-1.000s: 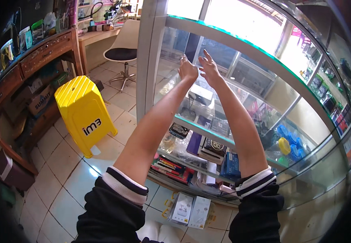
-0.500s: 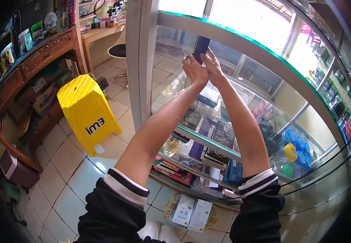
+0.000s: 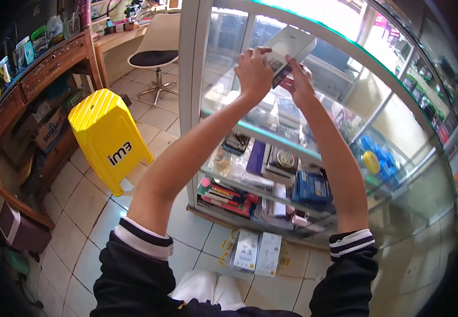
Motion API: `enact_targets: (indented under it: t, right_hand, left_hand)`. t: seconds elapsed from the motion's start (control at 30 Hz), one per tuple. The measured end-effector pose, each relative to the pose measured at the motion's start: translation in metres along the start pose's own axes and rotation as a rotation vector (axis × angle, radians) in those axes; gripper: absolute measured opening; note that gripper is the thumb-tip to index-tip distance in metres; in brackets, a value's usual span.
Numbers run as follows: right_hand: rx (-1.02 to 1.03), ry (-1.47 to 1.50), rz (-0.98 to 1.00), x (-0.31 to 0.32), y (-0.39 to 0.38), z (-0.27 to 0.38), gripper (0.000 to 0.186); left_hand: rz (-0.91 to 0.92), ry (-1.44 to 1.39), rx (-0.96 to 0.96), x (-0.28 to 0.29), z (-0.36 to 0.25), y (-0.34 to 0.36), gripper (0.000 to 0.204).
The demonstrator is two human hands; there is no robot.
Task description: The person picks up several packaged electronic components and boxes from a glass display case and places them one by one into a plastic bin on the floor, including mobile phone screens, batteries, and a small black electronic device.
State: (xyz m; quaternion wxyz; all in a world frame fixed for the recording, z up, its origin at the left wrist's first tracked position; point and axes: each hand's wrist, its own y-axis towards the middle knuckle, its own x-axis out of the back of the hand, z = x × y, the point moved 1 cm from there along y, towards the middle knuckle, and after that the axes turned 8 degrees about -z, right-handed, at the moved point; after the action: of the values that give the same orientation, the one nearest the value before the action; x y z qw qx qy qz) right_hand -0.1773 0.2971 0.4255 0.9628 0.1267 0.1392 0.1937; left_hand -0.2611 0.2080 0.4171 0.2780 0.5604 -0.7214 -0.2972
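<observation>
black lettering (image 3: 120, 154) marks the yellow stool (image 3: 102, 134); dark lettering (image 3: 53, 131), the brown carton (image 3: 56, 138).

Left hand (image 3: 255, 74) and right hand (image 3: 301, 84) hold a tilted white box (image 3: 293, 39) at the glass cabinet (image 3: 190, 84); dark item (image 3: 279, 79) below, partly hidden. Yellow stool (image 3: 105, 132) stands left on tiled floor (image 3: 70, 224), swivel chair (image 3: 157, 42) beyond. Two packages (image 3: 246, 251) by cabinet's foot.

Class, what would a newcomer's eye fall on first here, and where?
Probably the bright yellow plastic stool on the pale tiled floor at the left. Next, the white rectangular box near the top, just right of centre, held between the left hand and right hand at the metal-framed glass showcase.
</observation>
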Motion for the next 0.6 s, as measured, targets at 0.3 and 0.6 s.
enact_targets:
  t: [0.3,0.6]
  right_hand:
    - [-0.176,0.079,0.03,0.087,-0.214,0.062,0.044]
    - [-0.436,0.007,-0.049,0.149,-0.395,0.016,0.046]
  left_hand:
    - [0.618,-0.516,0.243,0.125,-0.063,-0.109,0.057]
    - [0.978,-0.794,0.739,0.165,-0.044,-0.262,0.059]
